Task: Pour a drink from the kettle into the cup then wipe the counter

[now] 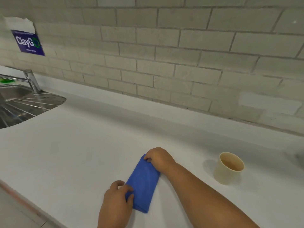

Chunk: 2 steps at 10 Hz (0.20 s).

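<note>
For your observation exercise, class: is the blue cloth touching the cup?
No: the folded blue cloth lies under both hands, with bare counter between it and the cup to its right.

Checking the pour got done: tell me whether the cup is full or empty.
Partly filled. The cup stands upright on the counter with pale brownish liquid low inside, well below the rim.

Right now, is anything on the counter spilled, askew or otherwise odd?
No spill shows on the counter. The cup stands upright with drink in it, and both hands hold the folded blue cloth. Only the sign on the wall hangs tilted, its paper top torn.
</note>
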{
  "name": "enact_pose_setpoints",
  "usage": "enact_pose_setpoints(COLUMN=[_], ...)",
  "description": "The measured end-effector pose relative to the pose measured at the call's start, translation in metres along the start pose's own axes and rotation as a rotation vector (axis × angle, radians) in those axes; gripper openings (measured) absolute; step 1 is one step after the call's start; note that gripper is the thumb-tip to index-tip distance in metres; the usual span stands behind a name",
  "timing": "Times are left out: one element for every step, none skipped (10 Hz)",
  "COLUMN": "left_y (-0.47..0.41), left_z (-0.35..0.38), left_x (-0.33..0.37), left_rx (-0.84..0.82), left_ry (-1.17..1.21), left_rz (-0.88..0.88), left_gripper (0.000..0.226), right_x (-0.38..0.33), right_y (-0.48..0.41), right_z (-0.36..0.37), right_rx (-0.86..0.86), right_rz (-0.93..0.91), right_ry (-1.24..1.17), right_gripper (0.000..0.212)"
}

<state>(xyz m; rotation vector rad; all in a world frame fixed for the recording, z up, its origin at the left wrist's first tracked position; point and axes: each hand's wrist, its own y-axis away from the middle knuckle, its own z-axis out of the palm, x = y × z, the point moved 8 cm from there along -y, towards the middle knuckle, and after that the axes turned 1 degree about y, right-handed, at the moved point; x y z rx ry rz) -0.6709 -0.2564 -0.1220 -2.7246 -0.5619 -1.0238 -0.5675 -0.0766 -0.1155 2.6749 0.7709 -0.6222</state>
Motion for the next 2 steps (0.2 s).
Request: enact_pose_setpoints(left_y=[0.003, 0.001], left_z=[-0.002, -0.01], left_x=[0.01, 0.025], left_rx=[0.06, 0.106], left_ry=[-0.265, -0.312], left_rz=[0.07, 0.107], left_gripper=[0.018, 0.023], right_x=[0.002, -0.001], right_y=[0.007, 0.017], right_z=[0.007, -0.003], right_rx=[0.051, 0.099], right_rz=[-0.114, -0.186], right_ry=[0.282, 0.321], right_gripper=[0.033, 0.039])
